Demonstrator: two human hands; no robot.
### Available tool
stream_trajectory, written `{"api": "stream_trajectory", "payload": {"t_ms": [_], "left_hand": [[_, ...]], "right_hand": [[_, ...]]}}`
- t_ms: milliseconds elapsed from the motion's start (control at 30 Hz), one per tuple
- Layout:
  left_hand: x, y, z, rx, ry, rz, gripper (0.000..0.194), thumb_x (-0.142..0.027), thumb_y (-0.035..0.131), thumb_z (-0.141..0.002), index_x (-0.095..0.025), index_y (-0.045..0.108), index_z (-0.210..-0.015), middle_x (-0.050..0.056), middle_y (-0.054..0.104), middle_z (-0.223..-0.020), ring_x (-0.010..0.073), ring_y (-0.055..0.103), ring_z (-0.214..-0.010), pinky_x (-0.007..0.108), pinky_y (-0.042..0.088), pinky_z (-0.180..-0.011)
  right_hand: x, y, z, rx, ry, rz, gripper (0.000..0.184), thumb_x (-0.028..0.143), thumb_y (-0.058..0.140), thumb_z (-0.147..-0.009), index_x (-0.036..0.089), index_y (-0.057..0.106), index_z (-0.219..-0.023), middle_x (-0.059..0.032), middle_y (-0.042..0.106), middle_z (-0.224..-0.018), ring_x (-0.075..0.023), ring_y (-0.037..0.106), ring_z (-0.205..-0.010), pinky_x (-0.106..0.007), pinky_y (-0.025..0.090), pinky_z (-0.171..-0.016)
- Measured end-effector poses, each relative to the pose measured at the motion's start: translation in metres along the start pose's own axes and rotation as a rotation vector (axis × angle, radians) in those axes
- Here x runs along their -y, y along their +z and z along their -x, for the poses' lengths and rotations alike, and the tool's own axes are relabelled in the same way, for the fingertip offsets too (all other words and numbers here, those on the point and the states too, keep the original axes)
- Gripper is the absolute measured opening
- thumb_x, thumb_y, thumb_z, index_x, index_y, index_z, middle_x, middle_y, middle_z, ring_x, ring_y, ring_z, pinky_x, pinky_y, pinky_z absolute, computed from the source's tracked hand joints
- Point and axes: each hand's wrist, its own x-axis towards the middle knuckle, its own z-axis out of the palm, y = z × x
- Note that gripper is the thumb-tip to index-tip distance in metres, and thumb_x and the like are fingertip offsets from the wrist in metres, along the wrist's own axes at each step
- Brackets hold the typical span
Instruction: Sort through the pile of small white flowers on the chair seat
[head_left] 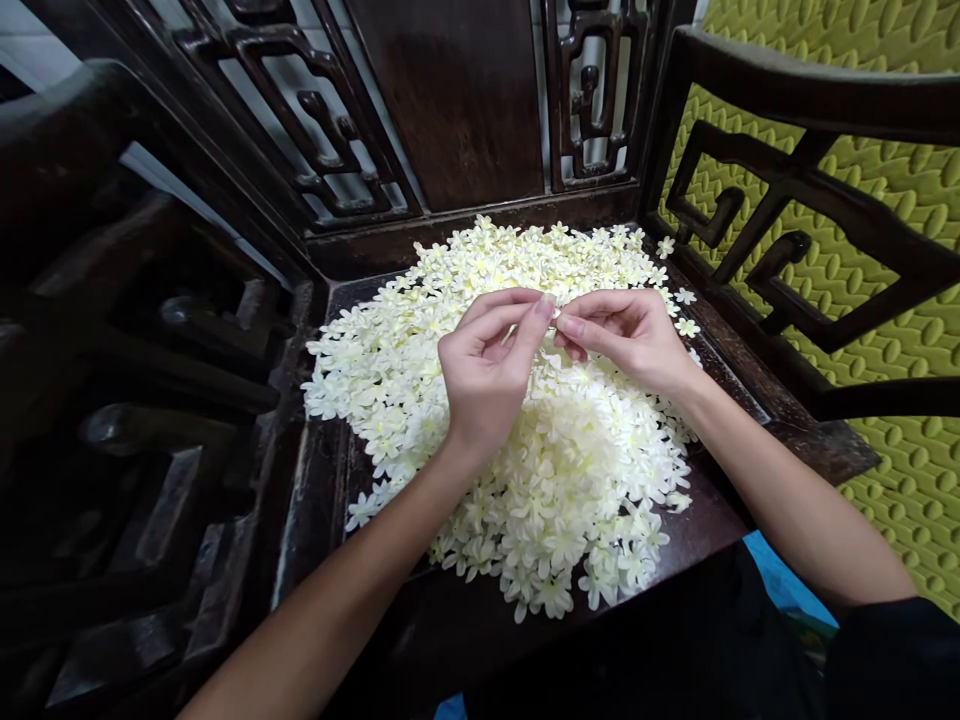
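The hands pinch what seems a small white piece above heaped pale flowers on a wooden seat.

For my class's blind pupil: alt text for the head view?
A person's left hand and right hand pinch a tiny white piece, too small to identify, above a heap of white flowers on a dark wooden chair.

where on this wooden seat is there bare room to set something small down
Bare seat shows at front right, between the flower pile and right forearm, plus a strip beside the left armrest. The pile crowds the middle, beneath the left hand and right hand.
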Motion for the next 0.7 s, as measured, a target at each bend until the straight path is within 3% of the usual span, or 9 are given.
{"api": "stream_trajectory", "payload": {"t_ms": [700], "left_hand": [[0.0028,-0.0014,-0.0009,0.007,0.041,-0.031,0.008,-0.022,0.074,-0.089,-0.021,0.08,-0.084,0.005,0.074,-0.097,0.0154,0.071,-0.096,0.028,0.059,-0.084]], "right_hand": [[0.0003,-0.0001,-0.0002,-0.006,0.015,-0.01,0.014,0.026,0.081,-0.086,0.015,0.081,-0.093,-0.0034,0.075,-0.076,-0.0091,0.065,-0.061,-0.021,0.054,-0.057]]}}
